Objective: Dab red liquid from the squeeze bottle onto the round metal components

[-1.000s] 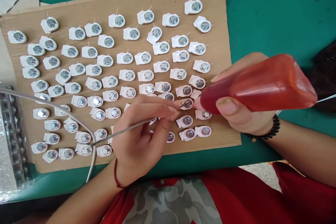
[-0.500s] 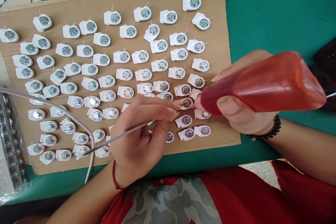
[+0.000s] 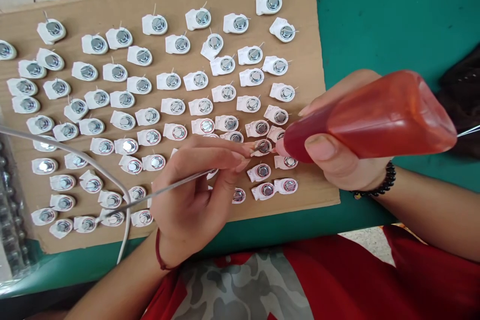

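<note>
Two hands meet over one small white part on a cardboard sheet.

The right hand [image 3: 337,152] wraps closed around a red squeeze bottle [image 3: 371,117], thumb pressed on its side, the nozzle touching a white part with a metal disc [image 3: 263,147]. The left hand [image 3: 198,187] pinches a thin metal rod [image 3: 165,190] between curled fingertips [image 3: 240,157], just beside that part. The cardboard sheet [image 3: 307,50], covered in rows of similar parts, lies on a green table [image 3: 393,20].
</note>
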Tool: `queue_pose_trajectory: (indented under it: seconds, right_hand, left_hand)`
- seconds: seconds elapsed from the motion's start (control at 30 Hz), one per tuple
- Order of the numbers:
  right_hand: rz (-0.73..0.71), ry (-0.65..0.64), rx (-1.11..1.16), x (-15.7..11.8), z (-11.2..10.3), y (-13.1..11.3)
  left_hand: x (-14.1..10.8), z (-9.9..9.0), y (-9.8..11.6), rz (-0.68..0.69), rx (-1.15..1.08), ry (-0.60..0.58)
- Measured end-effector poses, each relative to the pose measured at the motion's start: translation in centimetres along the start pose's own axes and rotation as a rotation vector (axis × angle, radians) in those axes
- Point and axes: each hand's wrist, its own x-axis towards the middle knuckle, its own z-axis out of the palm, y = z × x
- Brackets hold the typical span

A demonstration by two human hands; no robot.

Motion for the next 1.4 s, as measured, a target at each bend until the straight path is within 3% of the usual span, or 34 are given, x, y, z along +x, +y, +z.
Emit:
queue_pose_trajectory:
  seconds: [0.47,0.77,0.97,1.4]
  right_hand:
    - [-0.111,0.064,-0.109,0.1,0.0,0.7]
    - [-0.072,0.052,-0.118,0.2,-0.1,0.6]
    - [-0.12,0.026,-0.174,0.4,-0.4,0.6]
    - [-0.117,0.105,-0.142,0.0,0.0,1.1]
  left_hand:
    - [-0.1,-0.2,0.1,-0.024,-0.018,-0.028]
    - [-0.1,-0.3,0.1,-0.017,-0.011,-0.038]
    - [0.0,-0.3,0.0,0.012,0.015,-0.044]
    - [-0.1,-0.3,0.0,0.014,0.023,-0.041]
